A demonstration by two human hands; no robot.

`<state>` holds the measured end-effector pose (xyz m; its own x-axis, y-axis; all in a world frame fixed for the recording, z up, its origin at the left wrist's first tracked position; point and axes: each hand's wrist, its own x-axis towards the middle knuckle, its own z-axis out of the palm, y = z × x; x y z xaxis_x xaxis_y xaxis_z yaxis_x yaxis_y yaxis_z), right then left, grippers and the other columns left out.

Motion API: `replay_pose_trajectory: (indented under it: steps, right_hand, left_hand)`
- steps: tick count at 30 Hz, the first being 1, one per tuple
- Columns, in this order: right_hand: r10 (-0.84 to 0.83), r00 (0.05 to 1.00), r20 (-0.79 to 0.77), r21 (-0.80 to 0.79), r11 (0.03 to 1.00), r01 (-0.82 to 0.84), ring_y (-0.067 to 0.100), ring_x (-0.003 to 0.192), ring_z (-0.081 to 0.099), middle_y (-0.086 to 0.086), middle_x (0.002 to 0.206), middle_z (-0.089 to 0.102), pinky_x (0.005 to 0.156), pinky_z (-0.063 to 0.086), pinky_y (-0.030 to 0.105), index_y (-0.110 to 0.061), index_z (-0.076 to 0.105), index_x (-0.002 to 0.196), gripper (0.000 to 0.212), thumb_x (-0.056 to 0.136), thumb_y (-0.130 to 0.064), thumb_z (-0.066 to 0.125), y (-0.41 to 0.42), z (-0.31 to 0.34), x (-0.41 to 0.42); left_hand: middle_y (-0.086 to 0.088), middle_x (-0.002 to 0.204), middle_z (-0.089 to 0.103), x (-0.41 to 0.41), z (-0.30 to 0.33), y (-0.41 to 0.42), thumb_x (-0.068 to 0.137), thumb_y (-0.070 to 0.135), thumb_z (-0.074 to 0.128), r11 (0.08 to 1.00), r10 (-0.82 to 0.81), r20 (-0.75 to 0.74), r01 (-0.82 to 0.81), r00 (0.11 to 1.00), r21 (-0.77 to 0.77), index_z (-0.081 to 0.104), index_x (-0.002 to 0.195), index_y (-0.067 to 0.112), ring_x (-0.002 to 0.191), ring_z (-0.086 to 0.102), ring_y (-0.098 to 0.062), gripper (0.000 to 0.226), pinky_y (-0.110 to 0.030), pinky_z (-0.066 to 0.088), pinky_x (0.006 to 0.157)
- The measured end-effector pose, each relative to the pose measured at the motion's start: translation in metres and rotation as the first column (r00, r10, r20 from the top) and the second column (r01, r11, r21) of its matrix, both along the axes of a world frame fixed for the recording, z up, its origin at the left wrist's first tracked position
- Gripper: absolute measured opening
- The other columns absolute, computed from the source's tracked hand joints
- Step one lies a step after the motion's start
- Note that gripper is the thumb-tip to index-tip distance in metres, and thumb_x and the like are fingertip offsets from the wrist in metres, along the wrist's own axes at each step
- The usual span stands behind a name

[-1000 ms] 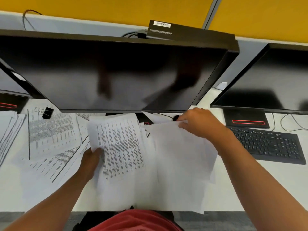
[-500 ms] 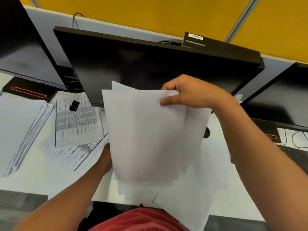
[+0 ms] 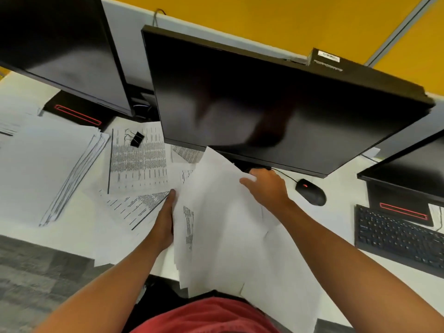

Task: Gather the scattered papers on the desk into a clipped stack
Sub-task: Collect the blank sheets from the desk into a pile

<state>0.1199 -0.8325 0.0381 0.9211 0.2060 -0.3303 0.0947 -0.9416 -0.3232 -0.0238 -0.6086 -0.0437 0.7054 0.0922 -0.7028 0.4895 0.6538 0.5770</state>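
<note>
Yellow partition wall behind, white desk [image 3: 336, 239] below, three dark monitors along its back edge. Item one: gathered sheaf of papers [image 3: 223, 236], mostly blank faces up, one strip of print showing at its left margin, edges uneven and fanned; it lies at the desk's front edge directly before me, long axis running from that edge toward the middle monitor [image 3: 276, 104]. My left hand [image 3: 165, 219] holds the sheaf's left side, fingers hidden beneath the sheets, so I cannot tell how tightly they curl. My right hand [image 3: 266, 186] rests on the far corner with fingers curled over the top sheet's edge, gripping it. Item two: loose printed pages [image 3: 138, 162], dense text, overlapping askew, lying left of the sheaf just beyond my left hand, which is the nearer one. Item three: black binder clip [image 3: 136, 139], sitting on those pages toward the desk's back edge. Item four: a larger fanned pile of sheets [image 3: 43, 169] at the left end. Item five: black mouse [image 3: 311, 191] and keyboard [image 3: 398, 236] to the right.
</note>
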Motion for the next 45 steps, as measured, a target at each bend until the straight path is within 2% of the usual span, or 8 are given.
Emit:
replay_pose_trajectory:
  steps: [5,14,19,28,33,37,40,45]
  right_hand:
    - [0.021,0.999,-0.042,0.031,0.999,-0.019,0.027,0.073,0.054,0.005,0.077,0.050,0.056,0.031,0.026,-0.021,0.047,0.057,0.040,0.095,-0.017,0.057,-0.016,-0.008,0.006]
    - [0.459,0.865,0.200,-0.338,0.861,-0.379,0.027,0.102,0.064,0.001,0.118,0.067,0.084,0.047,0.035,-0.030,0.068,0.121,0.038,0.094,-0.008,0.055,-0.004,0.039,0.024]
    - [0.583,0.810,0.062,-0.242,0.796,-0.554,0.023,0.101,0.063,-0.005,0.116,0.068,0.080,0.046,0.032,-0.033,0.072,0.116,0.030,0.099,-0.014,0.055,0.022,0.048,0.025]
    - [0.185,0.980,-0.072,0.179,0.969,-0.170,0.028,0.094,0.068,0.007,0.106,0.073,0.075,0.053,0.029,-0.018,0.076,0.109,0.025,0.096,-0.012,0.056,0.040,0.002,0.018]
    - [0.076,0.976,-0.203,0.349,0.937,-0.001,0.020,0.114,0.063,0.000,0.131,0.065,0.086,0.048,0.027,-0.019,0.063,0.135,0.044,0.095,-0.036,0.068,0.001,-0.007,0.014]
    - [-0.084,0.970,-0.228,0.083,0.991,0.105,0.024,0.116,0.062,0.005,0.130,0.066,0.093,0.047,0.031,-0.016,0.064,0.128,0.044,0.091,-0.040,0.069,-0.084,-0.033,0.012]
    - [-0.118,0.942,-0.314,-0.368,0.930,-0.006,0.032,0.135,0.045,0.010,0.149,0.043,0.106,0.040,0.042,-0.022,0.043,0.146,0.089,0.074,-0.059,0.079,-0.147,-0.055,-0.010]
    - [-0.205,0.951,-0.231,-0.394,0.913,0.101,0.039,0.135,0.039,0.013,0.152,0.031,0.107,0.036,0.051,-0.028,0.014,0.156,0.128,0.057,-0.072,0.082,-0.185,-0.080,-0.036]
  left_hand:
    - [0.013,0.108,0.071,0.006,-0.017,-0.004,0.094,0.020,0.068,0.925,-0.027,-0.003,0.026,1.000,0.379,0.068,0.103,0.028,0.111,0.063,-0.008,0.012,-0.031,0.039,0.106]
    - [0.007,0.066,0.061,0.006,-0.015,0.003,0.096,0.014,0.053,0.831,-0.108,-0.123,0.158,0.986,0.534,0.059,0.073,0.016,0.078,0.054,-0.018,0.024,-0.026,0.040,0.069]
    - [-0.012,0.114,0.072,-0.001,-0.004,0.003,0.094,0.012,0.047,0.954,-0.051,0.024,0.041,0.998,0.296,0.068,0.117,0.010,0.112,0.064,-0.033,0.032,-0.045,0.046,0.102]
    - [-0.005,0.126,0.069,-0.021,-0.016,-0.011,0.073,0.076,0.062,0.992,-0.083,0.107,0.072,0.991,0.106,0.061,0.134,0.022,0.116,0.066,-0.020,0.081,-0.038,0.052,0.093]
    - [0.002,0.109,0.076,-0.013,-0.021,-0.020,0.085,0.011,0.075,0.934,-0.075,0.068,0.046,0.995,0.355,0.066,0.118,0.023,0.100,0.072,-0.014,0.037,-0.022,0.057,0.075]
    - [0.005,0.102,0.077,-0.001,-0.032,-0.011,0.088,-0.011,0.062,0.930,0.058,0.064,-0.077,0.996,0.359,0.065,0.122,0.015,0.098,0.072,-0.015,0.042,-0.025,0.057,0.084]
    - [0.006,0.100,0.077,0.009,-0.033,-0.005,0.088,-0.010,0.062,0.933,0.040,0.064,-0.060,0.997,0.354,0.066,0.117,0.016,0.098,0.071,-0.014,0.039,-0.022,0.055,0.080]
    - [-0.009,0.115,0.074,0.014,-0.037,-0.007,0.081,0.004,0.077,0.941,-0.009,0.017,0.002,1.000,0.337,0.069,0.119,0.011,0.105,0.072,-0.022,0.039,-0.038,0.053,0.093]
